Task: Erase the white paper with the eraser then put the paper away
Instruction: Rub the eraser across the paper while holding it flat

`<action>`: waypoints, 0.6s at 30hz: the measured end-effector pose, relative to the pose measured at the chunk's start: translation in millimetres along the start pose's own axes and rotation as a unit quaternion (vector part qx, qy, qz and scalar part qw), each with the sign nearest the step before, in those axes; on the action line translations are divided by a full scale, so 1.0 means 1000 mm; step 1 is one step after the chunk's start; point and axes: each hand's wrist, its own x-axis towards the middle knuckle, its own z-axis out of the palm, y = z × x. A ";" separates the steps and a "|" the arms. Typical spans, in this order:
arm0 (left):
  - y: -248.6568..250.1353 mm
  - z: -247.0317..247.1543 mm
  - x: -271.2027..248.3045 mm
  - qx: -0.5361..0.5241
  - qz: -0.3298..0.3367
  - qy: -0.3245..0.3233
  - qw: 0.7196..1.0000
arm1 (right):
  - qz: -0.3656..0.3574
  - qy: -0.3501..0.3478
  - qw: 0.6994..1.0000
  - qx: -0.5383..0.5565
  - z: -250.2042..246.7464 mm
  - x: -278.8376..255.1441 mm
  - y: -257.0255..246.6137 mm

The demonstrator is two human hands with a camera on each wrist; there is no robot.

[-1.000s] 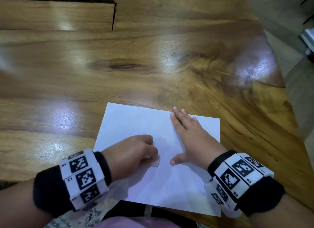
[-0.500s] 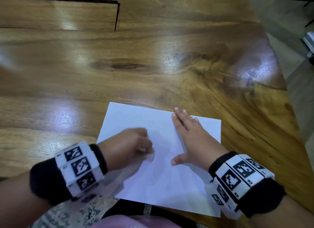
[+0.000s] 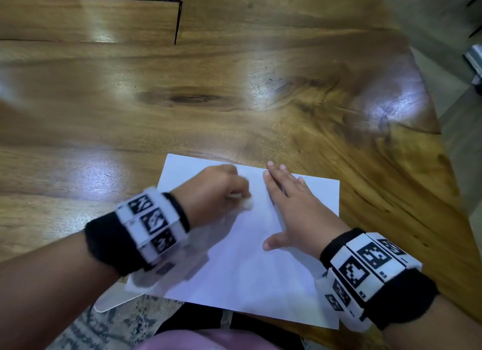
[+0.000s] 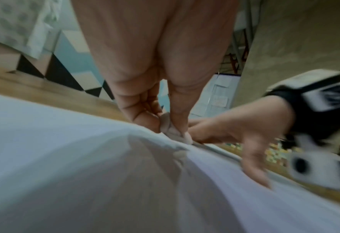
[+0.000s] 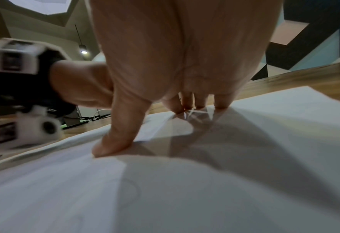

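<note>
A white sheet of paper (image 3: 250, 271) lies on the wooden table near its front edge. My left hand (image 3: 216, 193) pinches a small white eraser (image 3: 246, 203) and presses it on the sheet's upper middle. In the left wrist view the eraser (image 4: 170, 127) sits between thumb and fingers, its tip on the paper (image 4: 65, 157). My right hand (image 3: 294, 206) lies flat on the sheet just to the right, fingers straight and thumb spread. In the right wrist view the fingertips (image 5: 199, 105) and thumb press the paper (image 5: 205, 189) down. Faint pencil marks show on it.
The wooden table (image 3: 234, 101) stretches far ahead and to the left, with a dark slit (image 3: 178, 18) at the back left. Its right edge drops to a grey floor (image 3: 448, 75). My lap is just under the table's front edge.
My left hand has slid the eraser up the sheet, away from me, from near the middle toward the top edge. The right hand has stayed flat in the same place.
</note>
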 end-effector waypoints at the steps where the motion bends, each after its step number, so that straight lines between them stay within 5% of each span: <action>1: 0.001 0.001 0.010 0.010 -0.002 0.003 1.000 | 0.000 -0.001 1.000 0.000 0.000 0.000 0.000; 5: 0.005 0.018 -0.012 -0.001 0.019 -0.004 1.000 | 0.000 0.000 1.000 -0.002 0.000 0.000 0.001; 10: 0.006 0.020 -0.045 -0.031 0.025 -0.093 0.995 | -0.003 -0.001 1.000 -0.006 0.000 -0.001 0.001; 15: -0.002 -0.001 0.016 0.036 -0.035 0.023 0.998 | -0.002 0.002 1.000 -0.006 0.000 0.000 0.000; 18: -0.003 0.008 0.002 0.023 -0.013 0.028 0.999 | -0.002 0.001 1.000 0.001 -0.001 -0.001 0.000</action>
